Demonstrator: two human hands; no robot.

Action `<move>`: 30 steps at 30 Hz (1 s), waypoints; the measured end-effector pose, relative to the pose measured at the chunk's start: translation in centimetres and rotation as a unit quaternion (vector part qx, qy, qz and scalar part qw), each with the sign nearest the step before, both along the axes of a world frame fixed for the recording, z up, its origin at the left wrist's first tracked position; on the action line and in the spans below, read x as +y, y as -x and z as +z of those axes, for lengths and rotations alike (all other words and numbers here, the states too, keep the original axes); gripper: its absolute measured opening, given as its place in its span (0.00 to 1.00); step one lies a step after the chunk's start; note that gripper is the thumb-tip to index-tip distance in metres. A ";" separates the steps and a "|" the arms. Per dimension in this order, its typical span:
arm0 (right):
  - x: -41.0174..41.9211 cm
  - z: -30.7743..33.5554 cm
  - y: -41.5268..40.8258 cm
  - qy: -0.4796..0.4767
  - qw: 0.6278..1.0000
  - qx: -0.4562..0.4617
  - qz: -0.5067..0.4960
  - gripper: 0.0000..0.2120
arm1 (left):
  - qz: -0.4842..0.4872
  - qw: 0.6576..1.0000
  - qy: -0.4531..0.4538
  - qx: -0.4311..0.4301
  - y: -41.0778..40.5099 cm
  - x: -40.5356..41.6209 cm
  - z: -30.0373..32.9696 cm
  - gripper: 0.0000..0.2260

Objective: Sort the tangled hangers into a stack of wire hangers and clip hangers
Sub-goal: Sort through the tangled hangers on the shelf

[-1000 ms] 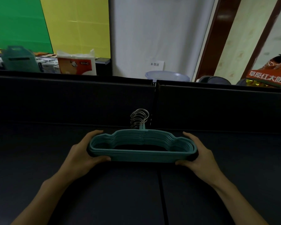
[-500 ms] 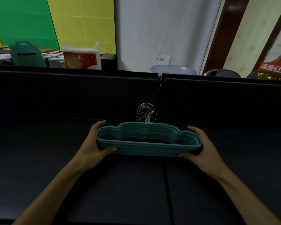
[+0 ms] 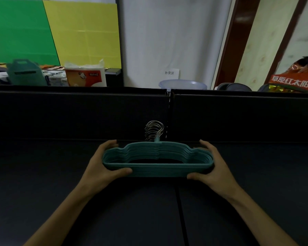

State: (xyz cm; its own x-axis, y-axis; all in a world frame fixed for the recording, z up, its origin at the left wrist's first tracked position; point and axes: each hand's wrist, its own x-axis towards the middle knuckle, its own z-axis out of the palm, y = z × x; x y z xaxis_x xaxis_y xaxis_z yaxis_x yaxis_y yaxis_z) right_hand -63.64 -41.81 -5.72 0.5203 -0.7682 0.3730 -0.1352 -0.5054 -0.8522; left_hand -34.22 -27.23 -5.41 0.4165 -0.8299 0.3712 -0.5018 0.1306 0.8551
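Observation:
A neat stack of several teal hangers (image 3: 158,170) rests flat on the dark table (image 3: 43,183) in the middle of the head view. Their silver metal hooks (image 3: 154,130) bunch together and point away from me, toward the black back panel. My left hand (image 3: 103,166) grips the stack's left end, thumb on the near edge and fingers curled over the far edge. My right hand (image 3: 213,166) grips the right end the same way. I cannot see any clips on these hangers.
A black upright panel (image 3: 78,112) walls off the table's far side, split by a narrow seam near the hooks. Behind it stand a teal box (image 3: 26,72), an orange-white pack (image 3: 85,76), a pale basin (image 3: 182,84) and an orange bag (image 3: 292,82).
The hanger stack and both hands have stayed together, pushed slightly farther from me toward the back panel; the camera has shifted a little. Both hands keep their hold.

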 end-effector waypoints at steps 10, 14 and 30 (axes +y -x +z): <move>0.0 0.2 -0.6 0.007 1.000 -0.006 -0.024 0.38 | -0.008 0.999 -0.027 0.026 -0.5 -0.6 0.6 0.30; 0.4 0.7 -0.2 0.011 1.000 0.007 -0.028 0.39 | -0.031 0.998 -0.044 0.012 -1.0 -0.5 1.2 0.36; 0.1 2.2 0.4 0.038 0.998 0.053 0.000 0.40 | -0.021 0.998 -0.016 -0.051 -1.0 0.1 0.4 0.36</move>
State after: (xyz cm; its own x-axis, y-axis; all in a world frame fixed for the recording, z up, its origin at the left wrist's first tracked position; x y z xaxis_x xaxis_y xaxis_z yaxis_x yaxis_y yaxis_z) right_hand -64.05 -41.69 -3.56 0.5604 -0.7394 0.3733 -0.2225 -0.5685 -0.7920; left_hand -33.20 -27.13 -5.04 0.3424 -0.8584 0.3820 -0.5809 0.1261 0.8041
